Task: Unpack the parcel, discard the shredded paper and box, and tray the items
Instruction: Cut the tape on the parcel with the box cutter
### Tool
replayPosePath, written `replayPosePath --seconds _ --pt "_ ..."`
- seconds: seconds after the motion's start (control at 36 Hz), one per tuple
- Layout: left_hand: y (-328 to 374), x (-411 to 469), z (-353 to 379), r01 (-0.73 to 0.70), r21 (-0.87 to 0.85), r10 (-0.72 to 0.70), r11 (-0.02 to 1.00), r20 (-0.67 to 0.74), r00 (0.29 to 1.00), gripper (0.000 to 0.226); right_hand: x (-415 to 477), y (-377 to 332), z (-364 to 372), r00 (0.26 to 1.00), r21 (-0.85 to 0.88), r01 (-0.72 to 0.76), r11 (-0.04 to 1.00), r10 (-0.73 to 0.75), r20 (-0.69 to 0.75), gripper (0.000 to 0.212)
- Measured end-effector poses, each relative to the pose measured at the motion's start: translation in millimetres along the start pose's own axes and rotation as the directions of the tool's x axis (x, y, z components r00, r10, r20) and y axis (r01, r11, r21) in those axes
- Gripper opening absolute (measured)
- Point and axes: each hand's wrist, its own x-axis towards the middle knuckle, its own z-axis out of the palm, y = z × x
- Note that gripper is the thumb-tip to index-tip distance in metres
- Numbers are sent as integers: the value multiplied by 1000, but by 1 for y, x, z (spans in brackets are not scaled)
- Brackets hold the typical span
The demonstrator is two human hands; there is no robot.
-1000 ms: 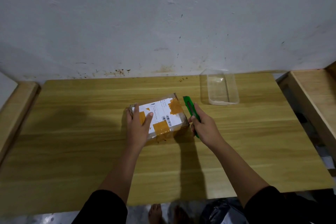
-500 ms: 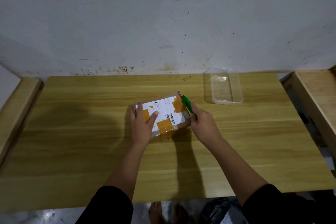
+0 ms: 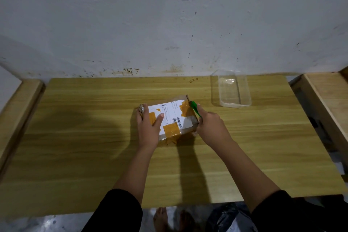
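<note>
Glossy-taped cardboard parcel point(image 3: 170, 118), clear plastic tray point(image 3: 233, 88), smooth wooden table point(image 3: 94, 147)

The parcel point(image 3: 170, 117) is sitting on the table point(image 3: 75, 147), about midway across. The left hand point(image 3: 148, 128) is lying on the parcel's left part, and the right hand point(image 3: 211, 128) is holding a cutter point(image 3: 194, 109) against the parcel's right edge. A tray point(image 3: 235, 105) is standing behind and to the right of the parcel (well apart from it). A wall point(image 3: 169, 24) is rising behind the parcel.
</note>
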Motion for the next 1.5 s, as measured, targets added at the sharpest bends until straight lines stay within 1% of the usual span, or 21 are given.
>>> replayPosePath --seconds 0.11,0.19,0.36,0.61,0.92,1.14,1.5 --pt "1 -1 2 10 -33 -9 999 4 1000 69 4 -4 -1 998 -23 -47 999 48 36 60" --pt "1 0 3 12 -41 -12 999 2 1000 70 3 -5 1 997 -18 -62 998 62 38 59" --pt "0 1 4 31 -38 -31 999 4 1000 69 -9 -1 -4 1000 0 -21 1000 21 5 56" --pt "-3 3 6 32 -28 -32 999 -9 999 70 -19 5 -3 1000 46 -1 999 2 -22 56" --pt "-3 0 12 54 -70 -57 996 -45 997 69 -41 14 -6 999 77 -13 997 17 -45 56" --pt "-4 1 13 60 -73 -64 995 -48 997 70 -26 3 -14 994 134 9 991 5 -108 55" --pt "-7 2 13 55 -96 -59 994 -43 997 70 -12 3 -3 998 120 -18 993 25 -62 55"
